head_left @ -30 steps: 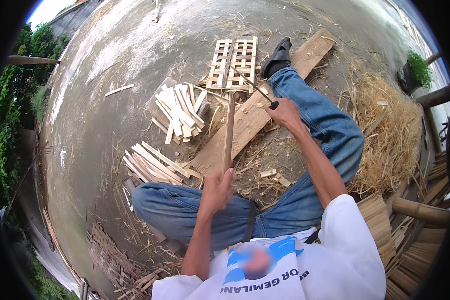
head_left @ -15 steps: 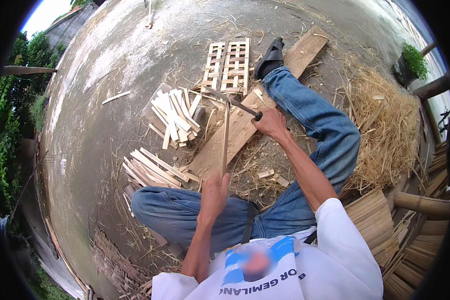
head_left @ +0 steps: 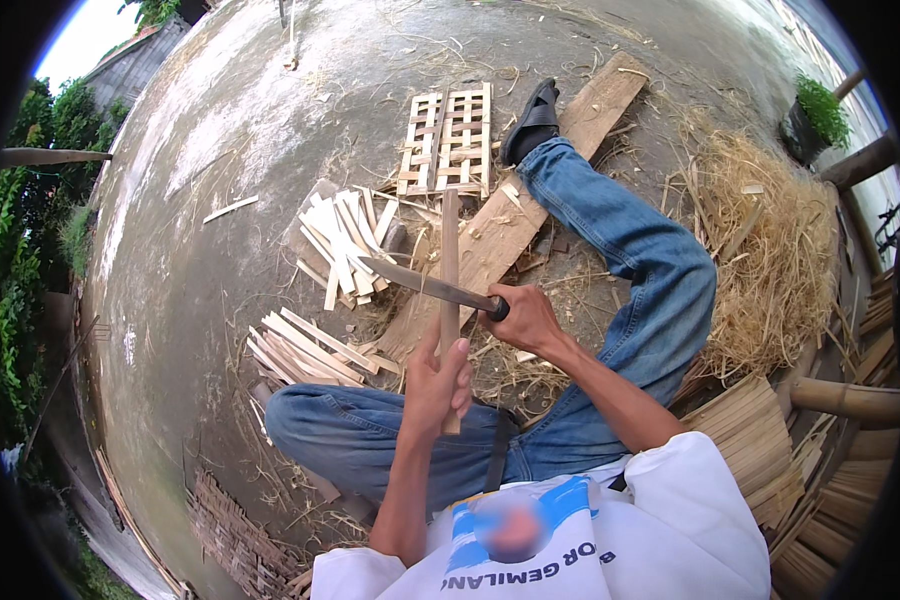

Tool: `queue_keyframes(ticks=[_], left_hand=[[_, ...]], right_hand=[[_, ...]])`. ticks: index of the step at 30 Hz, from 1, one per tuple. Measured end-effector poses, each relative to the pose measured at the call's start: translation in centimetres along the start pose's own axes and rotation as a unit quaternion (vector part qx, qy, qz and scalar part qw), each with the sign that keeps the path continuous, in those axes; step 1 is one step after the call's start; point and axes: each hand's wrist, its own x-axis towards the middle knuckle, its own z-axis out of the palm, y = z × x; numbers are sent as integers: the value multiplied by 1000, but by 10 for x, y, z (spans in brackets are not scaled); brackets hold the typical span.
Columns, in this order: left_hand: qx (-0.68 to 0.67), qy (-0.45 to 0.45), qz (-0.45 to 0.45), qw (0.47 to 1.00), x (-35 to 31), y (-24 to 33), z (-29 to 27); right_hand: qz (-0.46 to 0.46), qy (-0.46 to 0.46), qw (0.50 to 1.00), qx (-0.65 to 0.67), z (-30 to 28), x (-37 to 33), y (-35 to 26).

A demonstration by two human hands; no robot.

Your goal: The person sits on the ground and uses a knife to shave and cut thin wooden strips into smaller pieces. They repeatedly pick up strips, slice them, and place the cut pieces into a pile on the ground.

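Observation:
My left hand [head_left: 436, 385] is closed around the lower part of a flat bamboo strip [head_left: 450, 240], which stands lengthwise away from me with its near end poking out below my fingers. In my right hand [head_left: 526, 320] is the dark handle of a long knife [head_left: 425, 283]. Its blade points left and crosses the strip a little above my left hand. Below both hands, a wooden plank [head_left: 595, 115] lies slantwise on the ground between my legs, with shavings on it.
Pale strips lie in one pile [head_left: 345, 240] on a block and another pile [head_left: 305, 345] by my left knee. Beyond them is a slatted lattice panel [head_left: 445, 140]. A heap of shavings [head_left: 755, 260] spreads right of my leg, near bamboo poles [head_left: 845, 398].
The knife has come back toward me from the strip's far end and now crosses it near my left hand. The strip has turned its broad face up, its near end now showing.

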Motion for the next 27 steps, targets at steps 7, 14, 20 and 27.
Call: queue_keyframes(ticks=[7, 14, 20, 27], left_hand=[[71, -39, -22, 996, -42, -6, 9], [141, -15, 49, 989, 7, -22, 7], [236, 113, 232, 937, 45, -2, 1], [174, 81, 206, 960, 83, 65, 8]], right_hand=[[180, 49, 979, 84, -39, 75, 63], [110, 23, 873, 475, -47, 44, -8], [71, 52, 889, 450, -48, 38, -17], [77, -6, 872, 484, -23, 14, -25]])
